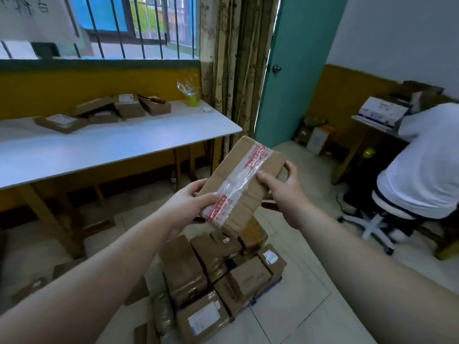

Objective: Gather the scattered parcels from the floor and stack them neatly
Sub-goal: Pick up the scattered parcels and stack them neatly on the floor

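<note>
Centrally, a brown cardboard parcel (242,184) sealed with clear tape printed in red is held in the air, tilted, with its far end pointing toward 1 o'clock. The person's left hand (191,204) grips its near corner from 8 o'clock, thumb lying across the taped top and fingers curled underneath. The right hand (283,192) grips the opposite long edge from 3 o'clock, thumb on top and fingers wrapped round the side. Both bare forearms reach in from the bottom corners.

Directly below, at 6 o'clock, a pile of brown parcels (218,276) lies packed closely on the tiled floor (298,306), some showing white labels. A few more boxes lie on the floor at 8 o'clock.

At 9 to 10 o'clock stands a long white table (111,150) carrying a loose group of flat boxes (111,112) and, near its far end, a yellow cup (191,100) topped with crinkled clear plastic. Behind it is a barred window (124,26). A patterned curtain (233,58) hangs at 12 o'clock, beside a teal door (293,70) at 1 o'clock.

At 3 o'clock, another person in a white shirt (427,165) sits on a wheeled stool (377,224), facing a desk.
</note>
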`<state>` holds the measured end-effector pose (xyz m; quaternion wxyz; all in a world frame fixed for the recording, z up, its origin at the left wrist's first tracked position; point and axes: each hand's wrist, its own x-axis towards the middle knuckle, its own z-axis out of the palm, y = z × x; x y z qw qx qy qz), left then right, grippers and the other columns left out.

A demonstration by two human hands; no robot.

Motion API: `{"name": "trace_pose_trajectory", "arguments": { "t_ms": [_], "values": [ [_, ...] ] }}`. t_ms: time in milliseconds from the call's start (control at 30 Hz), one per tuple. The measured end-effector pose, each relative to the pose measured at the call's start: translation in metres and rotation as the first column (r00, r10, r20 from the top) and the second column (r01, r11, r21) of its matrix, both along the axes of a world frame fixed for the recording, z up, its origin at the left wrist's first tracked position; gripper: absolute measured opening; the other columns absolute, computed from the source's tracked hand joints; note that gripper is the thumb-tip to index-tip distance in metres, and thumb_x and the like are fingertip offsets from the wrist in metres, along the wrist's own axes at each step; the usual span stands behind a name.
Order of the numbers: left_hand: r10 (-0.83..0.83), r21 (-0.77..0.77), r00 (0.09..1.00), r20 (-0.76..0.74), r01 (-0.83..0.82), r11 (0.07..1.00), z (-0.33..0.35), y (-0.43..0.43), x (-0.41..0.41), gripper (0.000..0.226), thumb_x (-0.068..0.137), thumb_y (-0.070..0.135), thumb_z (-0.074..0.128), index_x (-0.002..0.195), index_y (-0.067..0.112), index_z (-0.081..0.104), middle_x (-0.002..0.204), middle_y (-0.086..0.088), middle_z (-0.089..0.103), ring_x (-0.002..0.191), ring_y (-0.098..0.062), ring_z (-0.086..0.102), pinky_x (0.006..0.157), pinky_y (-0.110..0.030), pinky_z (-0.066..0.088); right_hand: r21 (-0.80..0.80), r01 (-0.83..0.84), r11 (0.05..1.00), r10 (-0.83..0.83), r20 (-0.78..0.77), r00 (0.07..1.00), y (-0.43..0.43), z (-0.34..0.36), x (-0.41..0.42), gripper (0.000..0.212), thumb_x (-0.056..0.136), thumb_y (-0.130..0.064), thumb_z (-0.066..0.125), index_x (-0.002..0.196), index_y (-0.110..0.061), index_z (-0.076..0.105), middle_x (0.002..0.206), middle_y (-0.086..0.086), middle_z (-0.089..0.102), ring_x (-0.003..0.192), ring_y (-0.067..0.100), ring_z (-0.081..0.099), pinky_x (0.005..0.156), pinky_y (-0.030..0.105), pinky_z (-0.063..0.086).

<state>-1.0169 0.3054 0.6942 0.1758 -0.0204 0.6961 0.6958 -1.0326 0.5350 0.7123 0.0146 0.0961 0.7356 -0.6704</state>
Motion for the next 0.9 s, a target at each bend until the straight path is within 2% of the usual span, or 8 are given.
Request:
{"name": "trace_pose_trajectory", "arguments": {
  "t_ms": [100,233,300,367,500,667,767,900],
  "values": [
    [0.199,0.035,0.979,0.04,-0.2,0.979,-0.018,0.009,-0.017,0.059,0.078,0.034,0.073,0.128,0.017,0.046,0.108,-0.008,0.066,0.088,-0.017,0.07,0.071,-0.029,0.056,0.056,-0.013,0.998,0.01,0.05,0.999,0.018,-0.019,-0.03,0.063,0.078,-0.046,0.073,0.121,-0.041,0.026,0.119,0.007,0.056,0.095,0.024,0.066,0.067,0.035,0.057],
    [0.395,0.019,0.914,0.096,-0.398,0.917,-0.047,0.028,-0.034,0.044,0.084,0.041,0.066,0.119,0.018,0.05,0.102,-0.007,0.07,0.094,-0.02,0.067,0.087,-0.043,0.053,0.142,-0.095,0.985,0.083,0.092,0.992,0.041,-0.049,-0.074,0.054,0.078,-0.048,0.071,0.113,-0.029,0.036,0.113,0.002,0.054,0.098,0.021,0.06,0.08,0.041,0.056],
    [0.43,-0.006,0.897,0.104,-0.432,0.902,-0.059,0.043,-0.038,0.037,0.085,0.043,0.065,0.116,0.027,0.051,0.1,-0.003,0.07,0.091,-0.021,0.069,0.081,-0.049,0.055,0.207,-0.199,0.958,0.178,0.114,0.977,0.054,-0.062,-0.094,0.053,0.079,-0.048,0.071,0.115,-0.029,0.037,0.11,0.001,0.056,0.096,0.021,0.06,0.083,0.044,0.055],
    [0.461,0.016,0.878,0.128,-0.466,0.885,-0.067,0.063,-0.039,0.052,0.077,0.039,0.073,0.121,0.03,0.045,0.104,-0.004,0.067,0.083,-0.019,0.071,0.067,-0.044,0.059,0.248,-0.327,0.912,0.296,0.155,0.943,0.07,-0.075,-0.111,0.052,0.081,-0.047,0.07,0.12,-0.033,0.039,0.11,-0.002,0.057,0.099,0.021,0.059,0.088,0.046,0.053],
    [0.498,-0.02,0.865,0.066,-0.498,0.867,-0.086,0.097,-0.044,0.068,0.07,0.027,0.079,0.126,0.04,0.043,0.111,0.001,0.059,0.081,-0.011,0.07,0.062,-0.033,0.058,0.23,-0.468,0.853,0.428,0.203,0.881,0.105,-0.091,-0.132,0.055,0.081,-0.038,0.073,0.124,-0.039,0.039,0.12,-0.003,0.057,0.104,0.016,0.057,0.093,0.042,0.05],
    [0.452,-0.135,0.889,-0.079,-0.459,0.878,-0.102,0.116,-0.061,0.066,0.071,0.01,0.079,0.108,0.054,0.046,0.116,0.01,0.051,0.095,-0.015,0.063,0.064,-0.023,0.056,0.168,-0.607,0.777,0.583,0.172,0.794,0.129,-0.102,-0.152,0.094,0.077,-0.013,0.078,0.145,-0.044,0.021,0.134,0.0,0.045,0.111,0.019,0.056,0.079,0.035,0.058],
    [0.397,-0.24,0.915,-0.079,-0.404,0.883,-0.117,0.118,-0.081,0.069,0.069,0.004,0.077,0.115,0.042,0.042,0.117,0.011,0.043,0.1,-0.018,0.056,0.063,-0.022,0.056,0.299,-0.609,0.734,0.589,0.166,0.791,0.132,-0.117,-0.166,0.095,0.075,-0.015,0.079,0.146,-0.043,0.022,0.142,-0.001,0.039,0.119,0.023,0.049,0.083,0.042,0.057],
    [0.32,-0.36,0.946,-0.054,-0.317,0.877,-0.155,0.126,-0.112,0.07,0.068,-0.001,0.075,0.114,0.04,0.042,0.112,0.015,0.038,0.101,-0.019,0.052,0.062,-0.022,0.057,0.498,-0.624,0.602,0.626,0.189,0.756,0.141,-0.162,-0.193,0.098,0.073,-0.014,0.078,0.146,-0.046,0.02,0.15,-0.006,0.029,0.117,0.02,0.05,0.074,0.031,0.057]
  ]
}}
